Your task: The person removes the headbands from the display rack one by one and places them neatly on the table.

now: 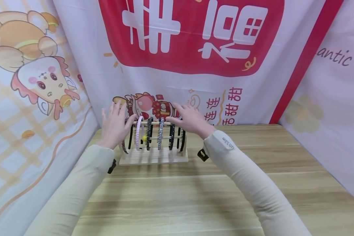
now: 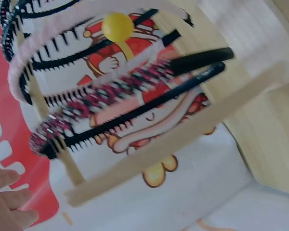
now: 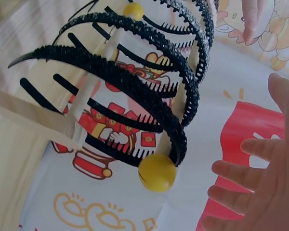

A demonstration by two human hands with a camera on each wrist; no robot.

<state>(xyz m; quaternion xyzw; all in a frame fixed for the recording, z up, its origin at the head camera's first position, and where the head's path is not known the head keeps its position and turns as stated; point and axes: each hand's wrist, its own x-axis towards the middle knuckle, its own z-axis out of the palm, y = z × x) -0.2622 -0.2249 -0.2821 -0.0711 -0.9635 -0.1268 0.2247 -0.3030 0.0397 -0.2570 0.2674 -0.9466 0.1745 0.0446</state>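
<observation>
A light wooden rack (image 1: 153, 159) stands at the back of the table with several toothed headbands hung over its rods. Among them are a pale pink headband (image 1: 138, 134), a silver glitter headband (image 1: 160, 133) and a black sparkly headband (image 3: 111, 72). A pink, black and white headband (image 2: 101, 98) hangs at the left end. My left hand (image 1: 115, 126) hovers by that end, fingers spread and holding nothing. Over the right end is my right hand (image 1: 191, 120), its fingers extended and nothing in its grasp. A yellow ball (image 3: 156, 172) caps a rod end.
Wood-grain tabletop (image 1: 171, 196) stretches in front of the rack and to its right. Behind it hangs a white cloth backdrop (image 1: 94, 75) with a large red print. A patterned cloth wall (image 1: 26, 157) runs along the left side, and another cloth wall (image 1: 336, 108) along the right.
</observation>
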